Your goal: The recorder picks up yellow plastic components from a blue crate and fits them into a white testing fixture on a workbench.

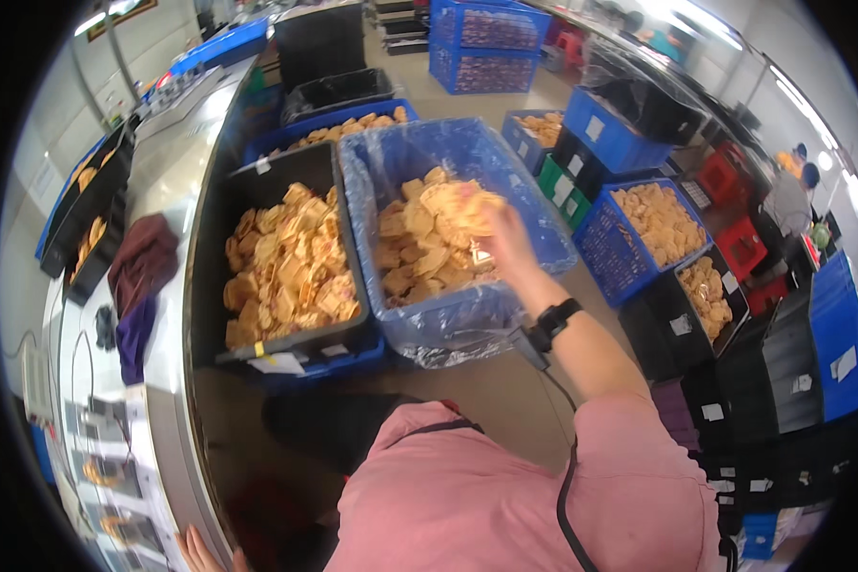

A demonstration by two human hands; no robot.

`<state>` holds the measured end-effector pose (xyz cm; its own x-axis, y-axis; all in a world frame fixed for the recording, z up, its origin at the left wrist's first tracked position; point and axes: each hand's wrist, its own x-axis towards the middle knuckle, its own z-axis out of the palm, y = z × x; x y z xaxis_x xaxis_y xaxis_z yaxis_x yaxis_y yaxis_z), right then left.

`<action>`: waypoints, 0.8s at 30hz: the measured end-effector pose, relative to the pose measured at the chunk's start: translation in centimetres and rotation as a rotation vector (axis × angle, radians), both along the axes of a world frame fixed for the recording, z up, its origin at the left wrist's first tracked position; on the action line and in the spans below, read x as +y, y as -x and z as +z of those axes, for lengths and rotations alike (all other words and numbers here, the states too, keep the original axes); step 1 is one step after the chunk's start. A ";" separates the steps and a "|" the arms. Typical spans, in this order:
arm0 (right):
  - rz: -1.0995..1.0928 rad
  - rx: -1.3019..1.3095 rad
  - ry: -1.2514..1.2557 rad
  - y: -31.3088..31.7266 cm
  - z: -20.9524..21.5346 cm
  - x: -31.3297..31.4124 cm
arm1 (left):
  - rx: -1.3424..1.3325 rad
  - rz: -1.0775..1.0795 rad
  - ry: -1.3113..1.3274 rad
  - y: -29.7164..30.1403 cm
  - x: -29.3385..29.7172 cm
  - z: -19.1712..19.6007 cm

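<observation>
At twelve o'clock, over the plastic-lined blue crate [439,322], our right hand [507,246] clutches tan pieces [465,203]; at seven, our left hand [205,553], well apart, meets the counter [174,181], its grip unclear. Work looks midway: pieces lie heaped, unsorted, there and in the black crate [208,286] at nine.

From afar I saw pale wall [55,129] beyond the left edge of the desk [183,133], beige floor [505,396] off its right, tube lights [803,107].
</observation>
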<state>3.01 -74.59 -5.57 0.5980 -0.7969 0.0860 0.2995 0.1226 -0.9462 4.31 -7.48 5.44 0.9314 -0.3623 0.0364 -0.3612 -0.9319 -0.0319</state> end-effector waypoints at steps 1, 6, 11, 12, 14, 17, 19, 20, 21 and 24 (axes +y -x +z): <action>-0.154 -0.036 0.021 2.0 -0.5 -3.5 | -0.007 -0.021 0.002 0.2 -0.2 0.1; -1.037 -0.139 0.143 17.6 1.2 -18.7 | 0.092 0.082 -0.012 -0.1 -1.1 0.7; -1.433 -0.046 0.332 30.4 0.1 -25.5 | 0.082 0.064 -0.011 0.0 -0.3 0.2; -1.519 0.013 0.354 31.1 -1.0 -26.4 | 0.125 0.080 0.015 0.0 -0.1 0.2; -1.530 0.219 0.176 31.6 -3.0 -27.4 | 0.119 0.097 -0.020 0.1 0.2 0.2; -1.391 0.207 0.747 28.0 -5.3 -27.2 | 0.107 0.078 -0.055 -0.2 0.1 0.6; -1.216 -0.106 0.347 22.9 -4.9 -26.2 | 0.077 0.054 -0.026 -0.3 -0.5 0.7; -1.186 -0.135 0.306 20.7 -3.7 -25.3 | 0.064 0.089 -0.020 -0.4 -0.8 0.7; -1.074 -0.096 0.211 17.6 -2.6 -24.0 | 0.093 0.102 0.027 -0.6 -1.2 0.7; -0.678 -0.043 0.212 6.8 2.4 -17.7 | 0.104 0.242 0.024 0.5 -1.9 0.3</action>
<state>-3.82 -92.30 -3.21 -0.0312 -0.9556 0.2930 0.2821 -0.2896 -0.9146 3.77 -9.41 5.72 0.9900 -0.1283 -0.0581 -0.1275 -0.9917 0.0169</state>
